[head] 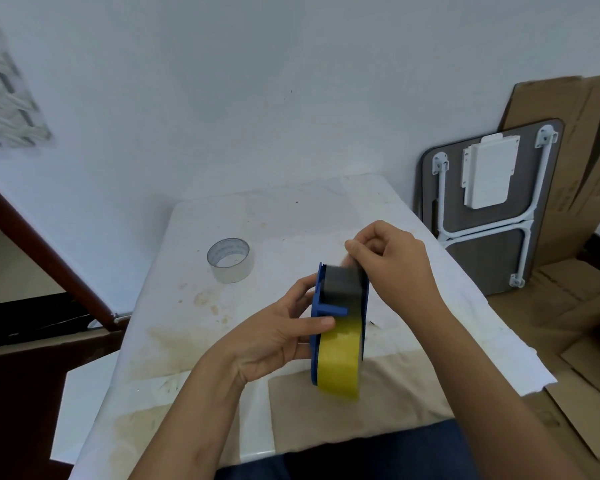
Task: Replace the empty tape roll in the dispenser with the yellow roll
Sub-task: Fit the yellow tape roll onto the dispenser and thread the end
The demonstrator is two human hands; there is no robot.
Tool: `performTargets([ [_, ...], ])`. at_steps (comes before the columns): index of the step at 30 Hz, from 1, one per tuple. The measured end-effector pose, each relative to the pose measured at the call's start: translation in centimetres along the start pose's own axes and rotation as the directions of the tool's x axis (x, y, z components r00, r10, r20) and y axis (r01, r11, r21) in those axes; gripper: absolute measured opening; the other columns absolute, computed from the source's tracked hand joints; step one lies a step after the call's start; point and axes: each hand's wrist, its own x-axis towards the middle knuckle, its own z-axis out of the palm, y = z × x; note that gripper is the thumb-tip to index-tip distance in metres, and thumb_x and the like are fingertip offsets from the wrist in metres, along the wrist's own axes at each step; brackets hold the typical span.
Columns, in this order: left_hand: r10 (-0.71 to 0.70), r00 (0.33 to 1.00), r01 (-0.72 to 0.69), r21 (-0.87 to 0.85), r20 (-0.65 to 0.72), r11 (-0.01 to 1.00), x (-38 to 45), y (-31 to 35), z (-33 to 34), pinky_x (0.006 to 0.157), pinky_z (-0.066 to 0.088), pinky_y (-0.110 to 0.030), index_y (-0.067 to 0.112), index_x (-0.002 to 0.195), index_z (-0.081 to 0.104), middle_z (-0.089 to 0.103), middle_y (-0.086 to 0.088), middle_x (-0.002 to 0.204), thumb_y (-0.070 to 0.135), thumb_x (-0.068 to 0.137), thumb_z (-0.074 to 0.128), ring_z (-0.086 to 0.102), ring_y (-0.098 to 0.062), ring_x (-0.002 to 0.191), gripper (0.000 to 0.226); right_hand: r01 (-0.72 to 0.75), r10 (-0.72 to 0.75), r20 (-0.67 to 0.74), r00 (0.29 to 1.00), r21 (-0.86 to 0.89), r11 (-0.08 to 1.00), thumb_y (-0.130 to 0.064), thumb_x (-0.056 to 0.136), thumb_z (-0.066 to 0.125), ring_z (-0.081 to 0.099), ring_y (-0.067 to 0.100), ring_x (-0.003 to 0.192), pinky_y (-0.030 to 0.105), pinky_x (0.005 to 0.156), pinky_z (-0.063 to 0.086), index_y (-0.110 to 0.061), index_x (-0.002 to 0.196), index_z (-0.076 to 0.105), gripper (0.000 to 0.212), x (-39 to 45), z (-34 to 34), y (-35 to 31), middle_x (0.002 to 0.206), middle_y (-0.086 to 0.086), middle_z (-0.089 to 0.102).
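Person, head view: two bare forearms, no sleeves in view. Left hand (278, 337) and right hand (392, 261) without rings, watch or gloves. Dark blue garment (378, 455) at bottom edge.

We see the left hand (284, 337) gripping the blue dispenser (321, 317) upright above the table (194, 341), the yellow roll (340, 362) seated inside. The right hand (392, 261) pinches something at its top, perhaps the tape end; blur hides it. The empty roll (230, 259) lies well apart.

Head-worn wide view, angled down, close over table (326, 216)
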Motion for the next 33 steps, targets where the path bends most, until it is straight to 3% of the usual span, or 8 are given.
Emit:
performTargets([
  [6, -0.014, 1.000, 0.014, -0.004, 0.008, 1.000, -0.1, 0.0, 0.1, 0.086, 0.062, -0.047, 0.038, 0.121, 0.066, 0.066, 0.002, 0.131, 0.000, 0.077, 0.072, 0.072, -0.029, 0.107, 0.058, -0.049, 0.050, -0.011, 0.999, 0.029, 0.998, -0.026, 0.090, 0.062, 0.068, 0.011, 0.068, 0.031, 0.067, 0.054, -0.016, 0.082, 0.063, 0.013, 0.1, -0.3, 0.2, 0.069, -0.004, 0.075],
  [11, -0.011, 0.999, 0.010, 0.021, 0.030, 1.000, -0.3, -0.1, 0.0, 0.091, 0.059, -0.051, 0.036, 0.131, 0.059, 0.053, -0.002, 0.146, -0.007, 0.086, 0.066, 0.069, -0.030, 0.114, 0.062, -0.094, 0.094, 0.002, 0.996, 0.092, 0.991, -0.023, 0.091, 0.064, 0.062, 0.003, 0.055, 0.030, 0.063, 0.056, -0.011, 0.086, 0.065, 0.013, 0.4, -0.5, 0.3, 0.062, -0.007, 0.069],
  [17, 0.007, 0.999, -0.010, 0.057, 0.052, 0.998, -0.3, 0.2, -0.3, 0.092, 0.058, -0.052, 0.036, 0.131, 0.059, 0.051, -0.001, 0.147, -0.010, 0.088, 0.063, 0.067, -0.030, 0.117, 0.063, -0.295, 0.252, 0.167, 0.953, 0.341, 0.892, -0.016, 0.089, 0.066, 0.063, 0.016, 0.065, 0.026, 0.063, 0.054, -0.002, 0.088, 0.066, 0.014, 0.6, -0.7, 0.5, 0.079, 0.004, 0.072],
  [20, 0.024, 0.997, -0.029, 0.067, 0.075, 0.997, -0.4, 0.1, -0.5, 0.089, 0.060, -0.049, 0.034, 0.135, 0.056, 0.048, -0.002, 0.149, -0.012, 0.088, 0.062, 0.065, -0.029, 0.120, 0.066, -0.399, 0.297, 0.286, 0.911, 0.436, 0.807, -0.010, 0.087, 0.066, 0.060, 0.015, 0.062, 0.022, 0.059, 0.052, -0.007, 0.080, 0.064, 0.008, 0.5, -0.9, 0.7, 0.073, 0.004, 0.067],
  [26, 0.052, 0.995, -0.056, 0.051, 0.080, 0.997, -0.6, 0.3, -0.9, 0.090, 0.060, -0.050, 0.035, 0.129, 0.062, 0.052, -0.002, 0.144, -0.012, 0.083, 0.065, 0.066, -0.027, 0.119, 0.065, -0.531, 0.299, 0.477, 0.826, 0.482, 0.697, -0.001, 0.087, 0.063, 0.047, 0.011, 0.056, 0.023, 0.059, 0.043, -0.013, 0.084, 0.062, 0.013, 0.3, -0.9, 1.6, 0.064, -0.001, 0.057],
  [33, 0.057, 0.997, -0.059, 0.038, 0.051, 0.998, -0.9, 0.5, -0.8, 0.090, 0.060, -0.049, 0.033, 0.128, 0.064, 0.057, -0.003, 0.142, -0.007, 0.081, 0.067, 0.067, -0.028, 0.116, 0.063, -0.558, 0.258, 0.553, 0.792, 0.484, 0.674, -0.007, 0.091, 0.062, 0.054, 0.012, 0.066, 0.023, 0.060, 0.050, -0.014, 0.087, 0.070, 0.012, 0.0, -0.8, 2.6, 0.072, -0.001, 0.063],
])
